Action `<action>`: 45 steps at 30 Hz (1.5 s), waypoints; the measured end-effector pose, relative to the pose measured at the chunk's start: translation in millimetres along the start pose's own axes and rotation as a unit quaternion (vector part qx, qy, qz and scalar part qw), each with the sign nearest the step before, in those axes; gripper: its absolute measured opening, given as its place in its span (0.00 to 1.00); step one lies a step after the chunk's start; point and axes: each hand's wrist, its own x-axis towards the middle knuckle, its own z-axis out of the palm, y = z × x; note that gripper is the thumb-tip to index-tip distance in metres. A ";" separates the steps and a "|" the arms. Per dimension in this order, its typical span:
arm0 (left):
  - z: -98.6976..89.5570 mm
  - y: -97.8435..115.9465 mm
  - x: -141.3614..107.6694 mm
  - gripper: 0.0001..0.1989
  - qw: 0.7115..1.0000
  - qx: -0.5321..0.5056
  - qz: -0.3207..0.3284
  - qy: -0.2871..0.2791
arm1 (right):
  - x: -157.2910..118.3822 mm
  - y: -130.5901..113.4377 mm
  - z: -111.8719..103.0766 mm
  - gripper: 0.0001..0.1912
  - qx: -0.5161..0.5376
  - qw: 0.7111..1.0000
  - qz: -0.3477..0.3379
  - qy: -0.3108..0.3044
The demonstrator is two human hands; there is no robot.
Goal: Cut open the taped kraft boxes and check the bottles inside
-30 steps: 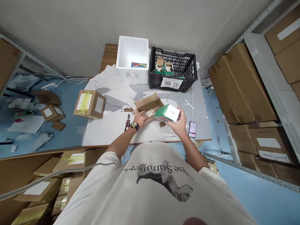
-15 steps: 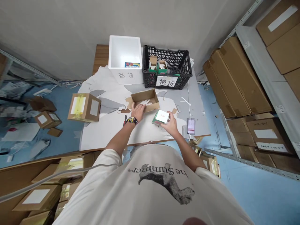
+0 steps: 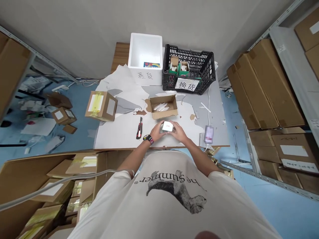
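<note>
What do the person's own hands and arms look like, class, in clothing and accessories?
The left hand has a chunky black wristband with bright coloured patches, possibly a watch. The right hand shows no glove or band. Short white cloth sleeves leave both forearms uncovered. A pale grey cable crosses the left sleeve.

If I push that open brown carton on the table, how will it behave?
The open brown carton will probably slide rather than tip, being wide and low. It looks light, with only white material visible inside. Its thin walls and ragged flap may flex.
</note>
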 end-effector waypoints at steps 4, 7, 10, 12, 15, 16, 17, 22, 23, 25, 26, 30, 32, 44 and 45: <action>3.5 3.7 10.9 0.41 1.000 0.021 0.004 -0.015 | -3.1 2.8 -2.5 0.32 0.016 0.999 0.001 0.051; 4.7 5.4 10.6 0.41 0.999 0.028 0.002 -0.020 | 3.2 -0.8 -3.4 0.26 0.017 0.994 0.033 0.101; 2.6 10.1 8.2 0.44 0.999 0.031 -0.007 -0.022 | 16.6 -7.0 -1.7 0.19 0.041 0.970 0.134 0.197; 0.0 16.4 8.0 0.46 0.999 0.018 -0.018 -0.031 | 25.4 -10.4 1.9 0.16 0.058 0.947 0.200 0.244; -3.6 28.9 10.9 0.44 0.998 -0.007 -0.065 -0.024 | 30.3 -12.1 11.0 0.11 0.083 0.947 0.168 0.261; -4.5 33.1 12.5 0.44 0.996 -0.009 -0.086 -0.016 | 29.3 -11.8 14.4 0.11 0.086 0.953 0.132 0.258; -5.2 36.9 14.3 0.42 0.995 -0.006 -0.102 -0.008 | 27.3 -11.3 17.5 0.13 0.084 0.959 0.099 0.253; -10.4 44.1 18.9 0.32 0.995 -0.010 -0.099 0.004 | 16.8 -12.1 21.7 0.25 0.028 0.971 0.088 0.222; -12.7 43.5 18.2 0.32 0.995 -0.031 -0.098 0.013 | 15.9 -13.4 20.4 0.25 0.018 0.972 0.091 0.218; -18.8 41.4 15.4 0.35 0.991 -0.078 -0.097 0.042 | 14.3 -16.3 17.0 0.23 0.003 0.973 0.084 0.215; -22.1 40.3 13.3 0.36 0.990 -0.093 -0.087 0.057 | 13.0 -17.5 15.4 0.22 0.001 0.973 0.076 0.217; -28.8 38.6 1.5 0.24 0.998 -0.042 0.022 0.045 | 2.7 -17.2 11.0 0.21 0.016 0.975 0.052 0.214; -25.1 37.8 -5.7 0.19 0.999 -0.005 0.049 0.021 | -4.9 -16.3 10.2 0.21 0.009 0.978 0.060 0.198; 21.8 22.0 -5.4 0.33 0.993 -0.030 0.116 0.014 | -5.2 -51.4 -11.3 0.18 -0.238 0.966 0.098 0.030; 24.2 21.7 -4.3 0.33 0.993 -0.029 0.118 0.014 | 0.5 -54.1 -11.9 0.19 -0.254 0.962 0.099 0.015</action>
